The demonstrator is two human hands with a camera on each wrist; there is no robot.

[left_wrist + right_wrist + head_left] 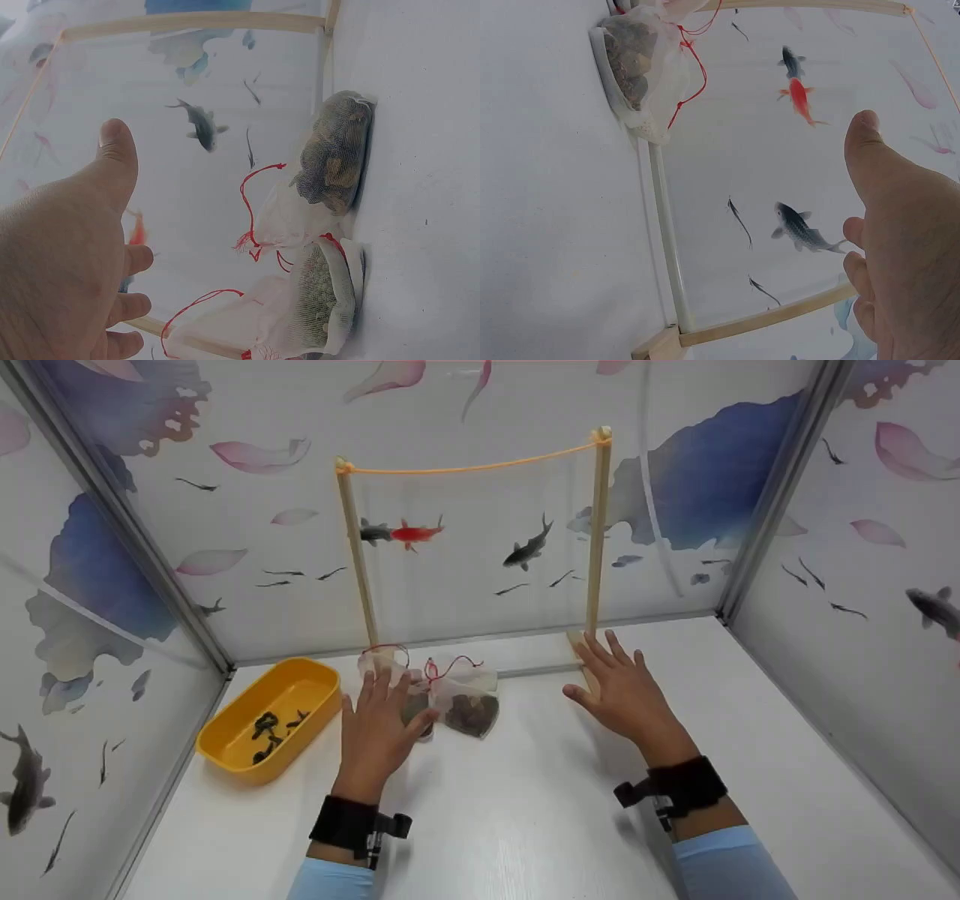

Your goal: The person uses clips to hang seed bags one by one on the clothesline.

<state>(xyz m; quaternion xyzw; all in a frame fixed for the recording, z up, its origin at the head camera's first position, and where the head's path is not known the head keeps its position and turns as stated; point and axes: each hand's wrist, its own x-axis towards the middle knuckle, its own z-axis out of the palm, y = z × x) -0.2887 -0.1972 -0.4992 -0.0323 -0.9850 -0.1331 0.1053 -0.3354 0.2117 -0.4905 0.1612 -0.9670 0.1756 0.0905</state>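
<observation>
My left hand [375, 731], fingers spread and holding nothing, overlaps the mesh drawstring bags in the head view. One bag [471, 712] has dark brown lumps inside and a red cord; it lies just right of that hand. Green bits fill another bag [319, 296], lower in the left wrist view, with the brown one [337, 154] above it. My right hand [626, 694] is spread too, its fingertips near the foot of the right wooden post [598, 547]. In the right wrist view the right hand [915, 247] has its thumb raised and nothing in it.
An orange string [465, 469] spans the tops of the right post and the left wooden post [357, 562]. On the left of the white table [510, 817] stands a yellow bin [319, 720] with several small dark pieces [266, 725]. Printed panels [480, 600] enclose the back and sides.
</observation>
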